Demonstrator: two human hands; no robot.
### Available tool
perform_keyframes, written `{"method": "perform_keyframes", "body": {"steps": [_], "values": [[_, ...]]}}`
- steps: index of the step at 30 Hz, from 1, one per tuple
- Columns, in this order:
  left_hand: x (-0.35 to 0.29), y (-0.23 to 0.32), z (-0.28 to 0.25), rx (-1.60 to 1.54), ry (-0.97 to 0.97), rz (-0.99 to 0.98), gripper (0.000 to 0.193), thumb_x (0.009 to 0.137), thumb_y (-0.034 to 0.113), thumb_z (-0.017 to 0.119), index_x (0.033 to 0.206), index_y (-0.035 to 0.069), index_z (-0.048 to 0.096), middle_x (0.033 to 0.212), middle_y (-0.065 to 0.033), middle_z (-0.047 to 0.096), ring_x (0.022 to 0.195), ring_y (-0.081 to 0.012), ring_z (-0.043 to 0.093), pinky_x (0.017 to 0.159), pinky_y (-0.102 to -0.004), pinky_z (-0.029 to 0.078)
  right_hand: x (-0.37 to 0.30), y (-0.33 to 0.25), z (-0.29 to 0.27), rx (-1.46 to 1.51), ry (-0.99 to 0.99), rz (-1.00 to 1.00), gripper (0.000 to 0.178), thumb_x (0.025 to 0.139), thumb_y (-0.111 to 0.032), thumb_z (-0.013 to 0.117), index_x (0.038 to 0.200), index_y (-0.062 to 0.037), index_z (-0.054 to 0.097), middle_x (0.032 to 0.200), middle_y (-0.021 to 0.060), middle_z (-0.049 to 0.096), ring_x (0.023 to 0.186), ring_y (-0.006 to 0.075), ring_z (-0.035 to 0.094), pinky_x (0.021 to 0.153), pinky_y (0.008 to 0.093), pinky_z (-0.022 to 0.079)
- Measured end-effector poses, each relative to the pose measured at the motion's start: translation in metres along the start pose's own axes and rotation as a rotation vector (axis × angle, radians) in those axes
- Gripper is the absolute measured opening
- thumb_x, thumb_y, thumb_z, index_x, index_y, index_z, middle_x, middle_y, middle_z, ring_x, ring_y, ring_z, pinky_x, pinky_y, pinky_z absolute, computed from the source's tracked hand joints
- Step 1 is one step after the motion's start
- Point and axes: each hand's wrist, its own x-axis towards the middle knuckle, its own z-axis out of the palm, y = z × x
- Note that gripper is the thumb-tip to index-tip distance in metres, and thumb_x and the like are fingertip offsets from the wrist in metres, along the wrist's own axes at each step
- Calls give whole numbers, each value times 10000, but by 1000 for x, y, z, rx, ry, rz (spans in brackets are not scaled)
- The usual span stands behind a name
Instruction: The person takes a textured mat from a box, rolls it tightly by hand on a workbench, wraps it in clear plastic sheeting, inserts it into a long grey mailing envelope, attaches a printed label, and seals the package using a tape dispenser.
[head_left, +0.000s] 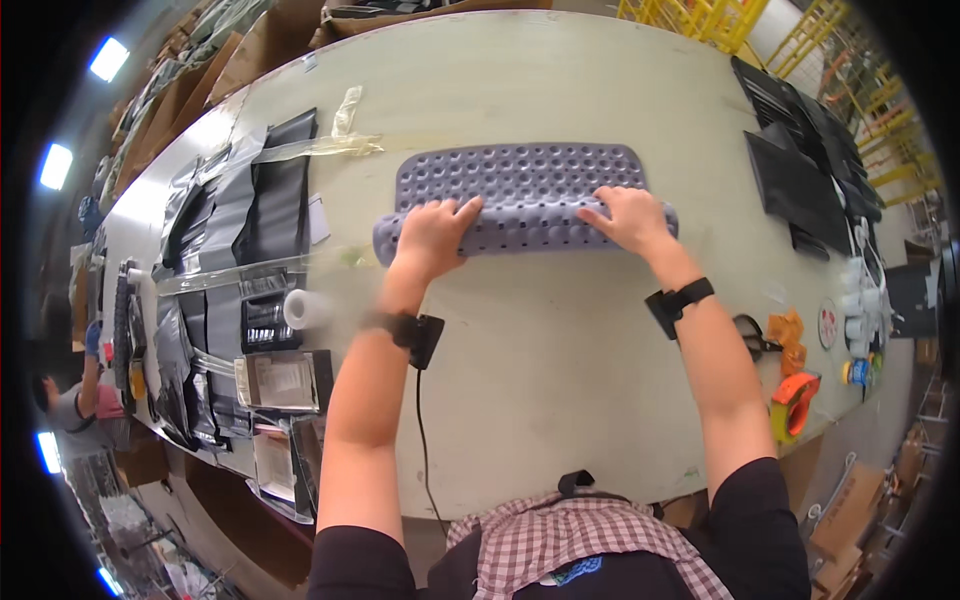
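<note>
A grey-purple bath mat [520,172] covered in round bumps lies across the far middle of the table. Its near part is rolled or folded over into a thick tube, while the far part lies flat. My left hand [432,236] grips the left end of the roll, with its thumb pointing right along the top. At the right end, my right hand [632,217] holds the same roll, thumb toward the middle. The fingertips of both hands are partly hidden by the mat and the hands themselves. A dark band with a small black device sits on each of my wrists.
Black plastic bags [275,190] under clear tape strips cover the left side, beside a tape roll [296,310] and a label box [285,382]. On the right are more black bags [795,190], scissors [752,337] and an orange tape dispenser [795,402]. Another person [75,405] stands far left.
</note>
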Motion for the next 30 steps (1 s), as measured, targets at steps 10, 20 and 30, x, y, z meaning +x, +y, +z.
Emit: {"method": "perform_keyframes", "body": {"steps": [10,20,30], "values": [[-262,174,-22,-203,-36,131,543,620,197,681,1147,148,557,973,-88,591,852,-252,576,691,-372,447,-304,-71,-31,220,33,-60,540,741,-567,580,947,-72,644,871,106,614,851,277,572,798,380,429],[-335,128,2,-974,160,-235,577,708,444,696,1140,80,578,1267,-128,494,1211,-287,427,1012,-398,319,-363,6,-26,689,-11,294,336,843,-329,555,1097,-111,582,1094,43,569,1037,199,528,916,321,390],[-324,142,3,-1761,225,-632,470,877,354,513,1229,43,492,1227,-116,496,1144,-212,447,985,-337,331,-394,-20,9,1689,210,575,313,881,-289,425,1074,-72,540,1188,57,492,1073,152,469,942,281,345]]}}
